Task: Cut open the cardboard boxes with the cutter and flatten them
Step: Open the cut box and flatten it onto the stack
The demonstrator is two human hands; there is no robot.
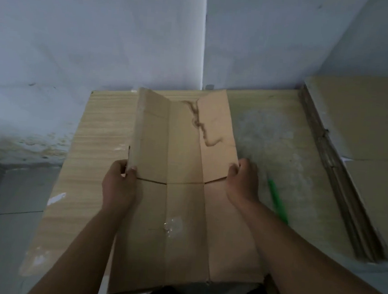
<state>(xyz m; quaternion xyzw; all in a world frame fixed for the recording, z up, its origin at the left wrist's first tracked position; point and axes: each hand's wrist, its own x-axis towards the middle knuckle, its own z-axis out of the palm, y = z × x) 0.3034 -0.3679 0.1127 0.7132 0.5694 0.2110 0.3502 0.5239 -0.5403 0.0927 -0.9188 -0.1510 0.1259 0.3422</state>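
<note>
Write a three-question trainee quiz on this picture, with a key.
1. True or false: the left hand and the right hand both grip the cardboard box.
2. Where does the green cutter lie? A) on the table, right of the box; B) in the left hand; C) on the floor.
3. Fill in: the stack of flat cardboard lies to the box's ____.
Key: 1 true; 2 A; 3 right.
</note>
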